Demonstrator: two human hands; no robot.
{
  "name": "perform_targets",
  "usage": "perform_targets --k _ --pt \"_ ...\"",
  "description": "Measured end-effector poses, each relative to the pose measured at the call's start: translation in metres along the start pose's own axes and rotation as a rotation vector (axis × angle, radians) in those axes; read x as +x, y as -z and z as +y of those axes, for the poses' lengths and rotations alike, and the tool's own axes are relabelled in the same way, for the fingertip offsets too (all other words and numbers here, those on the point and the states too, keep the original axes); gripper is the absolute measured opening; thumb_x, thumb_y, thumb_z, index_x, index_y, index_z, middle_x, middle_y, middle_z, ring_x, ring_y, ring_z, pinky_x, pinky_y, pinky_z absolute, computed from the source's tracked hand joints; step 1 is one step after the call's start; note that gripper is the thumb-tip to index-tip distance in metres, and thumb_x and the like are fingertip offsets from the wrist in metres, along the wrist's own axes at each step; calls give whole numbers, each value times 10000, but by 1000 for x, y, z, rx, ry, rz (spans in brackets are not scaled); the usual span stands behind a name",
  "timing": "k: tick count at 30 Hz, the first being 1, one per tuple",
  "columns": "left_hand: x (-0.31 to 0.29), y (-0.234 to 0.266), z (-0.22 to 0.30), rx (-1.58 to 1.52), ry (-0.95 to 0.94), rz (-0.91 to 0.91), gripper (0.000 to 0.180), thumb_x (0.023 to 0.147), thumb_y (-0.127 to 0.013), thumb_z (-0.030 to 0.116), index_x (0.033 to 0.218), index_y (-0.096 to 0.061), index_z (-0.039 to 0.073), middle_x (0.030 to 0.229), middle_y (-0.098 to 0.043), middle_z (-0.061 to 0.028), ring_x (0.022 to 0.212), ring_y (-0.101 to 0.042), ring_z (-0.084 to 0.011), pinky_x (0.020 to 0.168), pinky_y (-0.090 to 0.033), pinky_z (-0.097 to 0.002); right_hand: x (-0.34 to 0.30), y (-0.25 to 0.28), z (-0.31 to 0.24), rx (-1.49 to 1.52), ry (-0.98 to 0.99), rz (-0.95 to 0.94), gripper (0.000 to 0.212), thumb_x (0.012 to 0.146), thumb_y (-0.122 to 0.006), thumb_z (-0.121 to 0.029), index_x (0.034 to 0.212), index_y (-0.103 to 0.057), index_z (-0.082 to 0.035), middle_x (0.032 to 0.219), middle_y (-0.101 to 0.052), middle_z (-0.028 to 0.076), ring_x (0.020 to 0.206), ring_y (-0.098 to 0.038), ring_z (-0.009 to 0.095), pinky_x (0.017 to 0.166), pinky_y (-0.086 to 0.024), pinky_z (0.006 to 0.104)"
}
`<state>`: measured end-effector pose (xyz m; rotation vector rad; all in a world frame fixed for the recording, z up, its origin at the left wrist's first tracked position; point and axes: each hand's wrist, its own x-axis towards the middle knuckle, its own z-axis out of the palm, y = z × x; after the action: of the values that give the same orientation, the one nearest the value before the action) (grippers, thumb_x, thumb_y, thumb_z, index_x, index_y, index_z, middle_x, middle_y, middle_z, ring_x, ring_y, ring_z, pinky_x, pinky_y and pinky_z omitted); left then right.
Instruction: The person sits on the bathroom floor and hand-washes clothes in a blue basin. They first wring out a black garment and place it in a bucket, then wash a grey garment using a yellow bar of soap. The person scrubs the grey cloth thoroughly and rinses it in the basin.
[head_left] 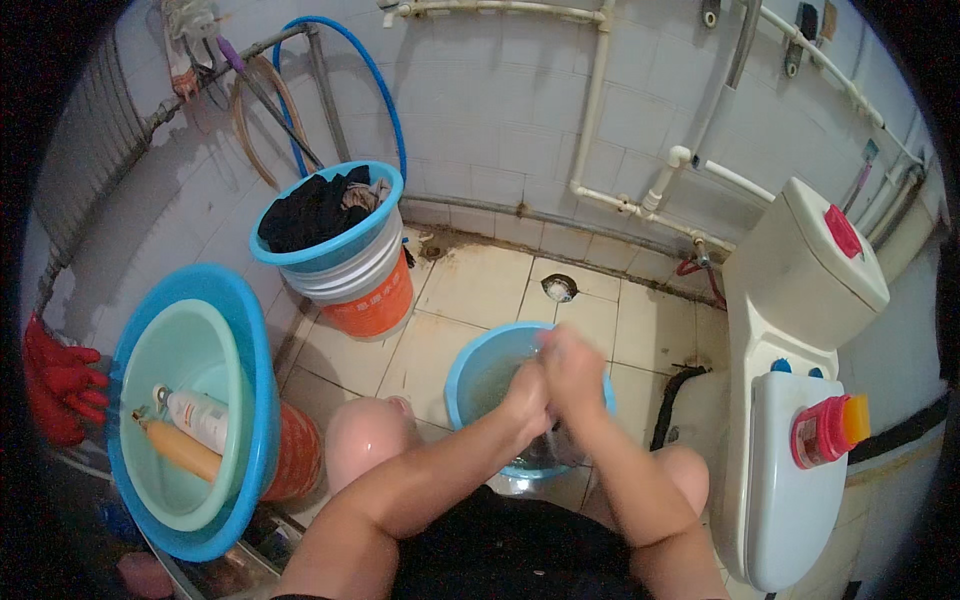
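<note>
Both my hands are closed and pressed together over a light blue basin (455, 385) of murky water on the floor. My left hand (528, 398) is on the near left, its fingers curled. My right hand (575, 368) sits just above and against it, blurred by motion. A small pink spot shows at the top of the right hand. Below the hands, something greyish and wet-looking hangs or drips toward the water. The hands mostly hide what is between them, and I cannot make out its kind.
Dark clothes (310, 212) fill a blue basin on a white and orange bucket (365, 300). At left, a pale green basin (236, 400) holding bottles rests inside a larger blue one. Red rubber gloves (60, 385) hang beside it. The toilet (800, 500) with a pink tub (820, 435) stands right.
</note>
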<state>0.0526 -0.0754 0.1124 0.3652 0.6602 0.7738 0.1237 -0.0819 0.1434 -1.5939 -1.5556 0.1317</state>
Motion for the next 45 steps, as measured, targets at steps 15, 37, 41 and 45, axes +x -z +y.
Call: perform_targets --k 15,37,41,45 --pt "11 8 23 -18 48 -28 339 922 -431 398 951 -513 71 854 -566 -37 746 -554 -163 680 -462 -321 -27 14 -25 67 272 -142 262 839 -553 -289 733 -552 -49 702 -558 155 673 -560 308 749 -483 369" --pt "0 -5 39 285 -74 -106 408 940 -376 408 1015 -530 38 942 -591 -61 812 -562 -150 728 -458 -308 -7 11 28 1172 -770 -380 473 932 -377 -443 961 -567 -10 934 -585 52 915 -509 155 793 -408 295" --pt "3 4 48 658 -377 -52 298 923 -469 313 917 -548 26 790 -554 -4 724 -495 -78 630 -425 -249 -9 22 22 779 -558 -431 303 861 -590 -292 989 -576 -17 936 -593 52 861 -531 134 775 -423 270" --pt "-7 -1 64 1045 -478 -177 220 880 -555 242 894 -551 23 765 -543 16 708 -485 -61 620 -418 -230 4 50 21 955 -653 -292 211 807 -664 -205 896 -584 -31 807 -587 14 710 -524 97 648 -426 242"
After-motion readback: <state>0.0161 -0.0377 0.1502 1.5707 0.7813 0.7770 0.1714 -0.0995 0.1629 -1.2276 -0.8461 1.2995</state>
